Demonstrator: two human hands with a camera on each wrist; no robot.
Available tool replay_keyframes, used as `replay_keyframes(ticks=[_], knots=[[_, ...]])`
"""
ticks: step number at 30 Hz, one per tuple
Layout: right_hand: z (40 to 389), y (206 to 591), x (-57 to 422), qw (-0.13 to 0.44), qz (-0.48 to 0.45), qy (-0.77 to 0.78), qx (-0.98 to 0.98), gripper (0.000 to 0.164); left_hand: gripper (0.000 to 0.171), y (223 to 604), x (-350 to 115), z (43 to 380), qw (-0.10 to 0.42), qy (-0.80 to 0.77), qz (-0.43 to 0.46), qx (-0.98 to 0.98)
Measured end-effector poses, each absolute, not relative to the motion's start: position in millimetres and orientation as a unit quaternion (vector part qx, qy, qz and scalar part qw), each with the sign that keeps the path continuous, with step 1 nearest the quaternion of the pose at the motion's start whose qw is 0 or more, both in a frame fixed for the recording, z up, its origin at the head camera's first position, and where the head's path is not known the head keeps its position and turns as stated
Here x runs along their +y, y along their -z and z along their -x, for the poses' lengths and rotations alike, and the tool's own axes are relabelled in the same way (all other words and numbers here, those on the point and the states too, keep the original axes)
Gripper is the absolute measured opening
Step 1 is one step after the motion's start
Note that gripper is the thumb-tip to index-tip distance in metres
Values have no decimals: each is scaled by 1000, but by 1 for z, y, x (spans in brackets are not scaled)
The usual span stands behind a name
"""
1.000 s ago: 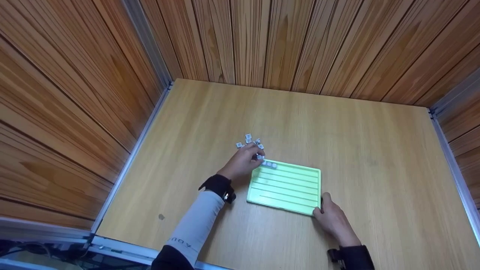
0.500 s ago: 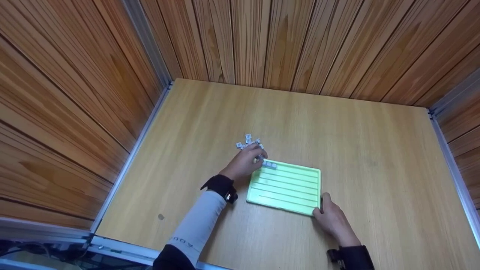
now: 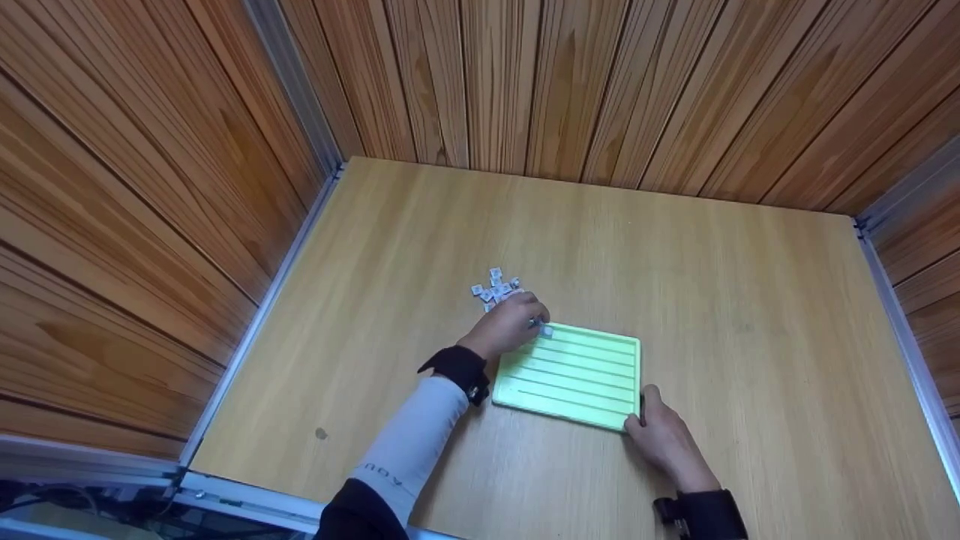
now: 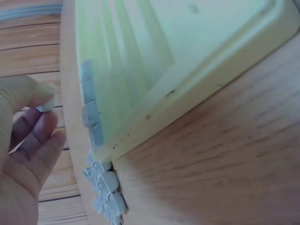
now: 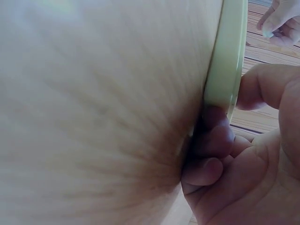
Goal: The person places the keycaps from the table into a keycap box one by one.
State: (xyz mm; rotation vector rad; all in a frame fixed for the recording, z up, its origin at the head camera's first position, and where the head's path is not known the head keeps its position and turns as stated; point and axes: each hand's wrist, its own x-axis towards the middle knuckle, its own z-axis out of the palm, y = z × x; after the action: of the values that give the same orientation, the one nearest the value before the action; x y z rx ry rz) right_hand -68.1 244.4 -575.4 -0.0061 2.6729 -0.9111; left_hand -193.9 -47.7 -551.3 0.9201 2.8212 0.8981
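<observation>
Four small pale grey-white block-shaped tiles [image 4: 90,105] are sitting end to end in the outermost groove of a light green, shallow rectangular tray [image 3: 574,375], whose floor is carrying straight parallel ridges. The tray is lying flat on a light brown wood-grain tabletop [image 3: 712,300]. Above its far left corner, the person's left hand [image 3: 508,326] is pinching another pale tile [image 4: 47,106] between thumb and forefinger, while its remaining fingers are bending loosely below; in the left wrist view this tile is showing apart from the row. From the head, the hand is hiding most of the row. The right hand [image 3: 667,439] is gripping the tray at its near right corner, with its fingers curling against the edge.

A loose heap of similar pale tiles [image 3: 495,289] is resting on the tabletop just beyond the tray's far left corner, close to the left hand; some are bearing dark marks too small to read. The left arm is wearing a black wristband [image 3: 456,369] and a white sleeve [image 3: 412,435] with dark lettering. Brown wooden plank walls [image 3: 570,90] are standing behind and beside the tabletop, and grey metal strips [image 3: 259,307] are edging it.
</observation>
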Motion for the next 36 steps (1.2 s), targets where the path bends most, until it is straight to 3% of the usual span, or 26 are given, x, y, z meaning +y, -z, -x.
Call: replay_keyframes(ticks=[14,21,28,36], knots=[[67,574,246,168,-8,321,932,25,15,558,-24,194,-6,-274,-342,899],[68,573,245,174,-13,321,931,25,19,558,-16,194,5,-237,-340,910],[68,573,245,181,-14,321,929,28,19,563,-8,196,-21,-187,-349,918],[69,572,245,181,-15,317,931,30,19,567,-6,198,2,-184,-343,921]])
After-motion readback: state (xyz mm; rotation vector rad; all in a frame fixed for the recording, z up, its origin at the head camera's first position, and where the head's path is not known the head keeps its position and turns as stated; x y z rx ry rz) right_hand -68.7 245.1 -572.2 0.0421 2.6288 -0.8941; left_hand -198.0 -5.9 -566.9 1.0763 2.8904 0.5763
